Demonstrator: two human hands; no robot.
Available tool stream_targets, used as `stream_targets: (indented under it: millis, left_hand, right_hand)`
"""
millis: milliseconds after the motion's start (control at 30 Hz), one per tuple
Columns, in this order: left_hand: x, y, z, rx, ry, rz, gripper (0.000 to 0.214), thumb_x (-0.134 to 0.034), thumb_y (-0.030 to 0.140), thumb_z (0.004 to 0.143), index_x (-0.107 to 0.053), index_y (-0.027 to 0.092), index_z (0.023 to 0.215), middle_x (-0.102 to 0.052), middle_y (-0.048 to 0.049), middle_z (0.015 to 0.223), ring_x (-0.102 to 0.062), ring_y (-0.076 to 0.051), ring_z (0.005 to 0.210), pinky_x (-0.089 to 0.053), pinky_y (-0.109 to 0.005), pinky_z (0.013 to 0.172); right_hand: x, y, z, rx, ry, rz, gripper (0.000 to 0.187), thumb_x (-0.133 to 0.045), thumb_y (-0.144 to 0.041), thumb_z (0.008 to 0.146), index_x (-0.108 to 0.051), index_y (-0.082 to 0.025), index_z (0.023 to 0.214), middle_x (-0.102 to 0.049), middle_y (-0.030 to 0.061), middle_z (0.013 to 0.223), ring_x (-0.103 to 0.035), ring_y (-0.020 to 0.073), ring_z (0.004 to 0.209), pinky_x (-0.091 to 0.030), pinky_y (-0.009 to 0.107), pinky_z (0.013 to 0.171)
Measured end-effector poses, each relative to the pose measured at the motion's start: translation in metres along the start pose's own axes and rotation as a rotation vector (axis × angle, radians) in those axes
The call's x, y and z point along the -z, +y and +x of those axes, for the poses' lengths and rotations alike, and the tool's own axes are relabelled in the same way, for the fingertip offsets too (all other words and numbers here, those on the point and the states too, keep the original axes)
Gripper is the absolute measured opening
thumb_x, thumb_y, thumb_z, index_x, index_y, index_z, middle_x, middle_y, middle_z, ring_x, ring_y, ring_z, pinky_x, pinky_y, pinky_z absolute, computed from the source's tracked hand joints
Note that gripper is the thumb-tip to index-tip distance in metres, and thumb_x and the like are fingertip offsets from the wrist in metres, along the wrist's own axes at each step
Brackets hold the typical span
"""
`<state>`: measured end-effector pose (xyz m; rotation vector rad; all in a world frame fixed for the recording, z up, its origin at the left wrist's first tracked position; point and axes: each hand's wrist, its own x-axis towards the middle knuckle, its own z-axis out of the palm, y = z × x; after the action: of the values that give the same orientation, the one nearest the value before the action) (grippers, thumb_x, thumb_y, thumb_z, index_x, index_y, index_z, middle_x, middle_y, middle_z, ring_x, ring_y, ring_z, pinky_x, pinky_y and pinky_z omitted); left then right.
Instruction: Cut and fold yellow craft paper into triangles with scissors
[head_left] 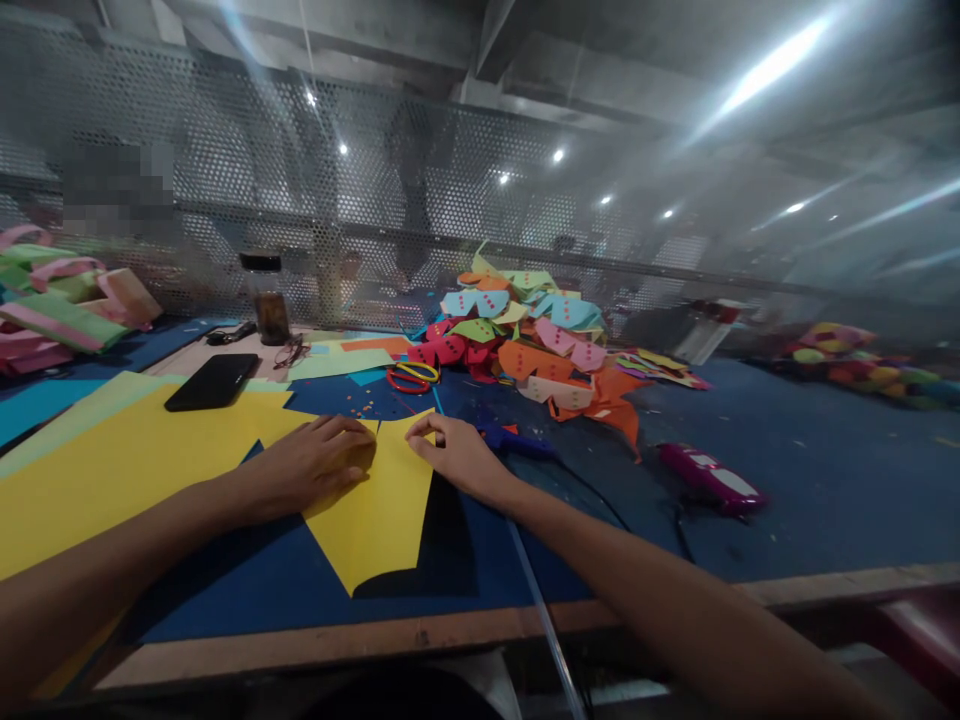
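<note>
A cut yellow paper shape (379, 515) lies on a black template (450, 555) on the blue table top. My left hand (311, 465) presses flat on the paper's upper left part, fingers stretched out. My right hand (454, 455) rests at the paper's top right corner, thumb and fingers pinched on its edge.
A large yellow sheet (112, 470) lies at the left with a black phone (212, 382) on it. A heap of coloured paper cut-outs (525, 340) sits behind, with scissors (409, 377) and a blue glue gun (510, 440) near. A pink tool (712, 478) lies at the right. The table's wooden edge (375, 640) runs along the front.
</note>
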<state>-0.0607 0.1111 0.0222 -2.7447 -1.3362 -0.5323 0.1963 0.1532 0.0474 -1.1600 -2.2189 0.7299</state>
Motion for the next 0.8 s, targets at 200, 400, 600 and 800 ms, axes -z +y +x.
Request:
stream_targets:
  millis: [200, 400, 600, 800]
  left_hand:
    - [-0.0027, -0.0021, -0.0008, 0.005, -0.023, 0.003, 0.031, -0.050, 0.039, 0.102, -0.057, 0.024, 0.128, -0.060, -0.0103, 0.132, -0.061, -0.025, 0.112, -0.049, -0.042, 0.097]
    - [-0.0014, -0.0030, -0.0007, -0.022, -0.025, -0.002, 0.028, -0.050, 0.038, 0.102, -0.058, 0.025, 0.126, -0.061, -0.0088, 0.130, -0.060, -0.024, 0.113, -0.049, -0.040, 0.097]
    - [-0.0007, -0.0026, -0.0005, -0.030, -0.002, 0.003, 0.029, -0.051, 0.040, 0.102, -0.058, 0.025, 0.126, -0.062, -0.0084, 0.129, -0.060, -0.023, 0.112, -0.049, -0.038, 0.097]
    - [0.0042, 0.0001, -0.0021, -0.020, -0.022, -0.044, 0.031, -0.051, 0.041, 0.102, -0.056, 0.026, 0.128, -0.061, -0.0096, 0.132, -0.059, -0.024, 0.115, -0.048, -0.040, 0.099]
  right_hand:
    - [-0.0006, -0.0041, -0.0021, -0.020, -0.053, -0.069, 0.018, -0.059, -0.019, 0.085, -0.075, -0.020, 0.094, -0.076, 0.0019, 0.098, -0.063, 0.0161, 0.082, -0.042, 0.027, 0.072]
    - [0.0002, -0.0091, -0.0048, -0.049, -0.088, -0.120, 0.025, -0.055, -0.014, 0.082, -0.076, -0.021, 0.094, -0.072, -0.0001, 0.082, -0.054, 0.0129, 0.064, -0.034, 0.026, 0.061]
    - [0.0024, -0.0078, -0.0057, -0.043, -0.077, -0.104, 0.022, -0.057, -0.019, 0.085, -0.075, -0.020, 0.097, -0.074, 0.0013, 0.090, -0.057, 0.0139, 0.070, -0.036, 0.026, 0.064]
    - [0.0048, -0.0081, -0.0087, -0.001, -0.102, -0.016, 0.022, -0.062, -0.032, 0.088, -0.074, -0.021, 0.102, -0.075, 0.0031, 0.101, -0.062, 0.0166, 0.081, -0.041, 0.027, 0.071]
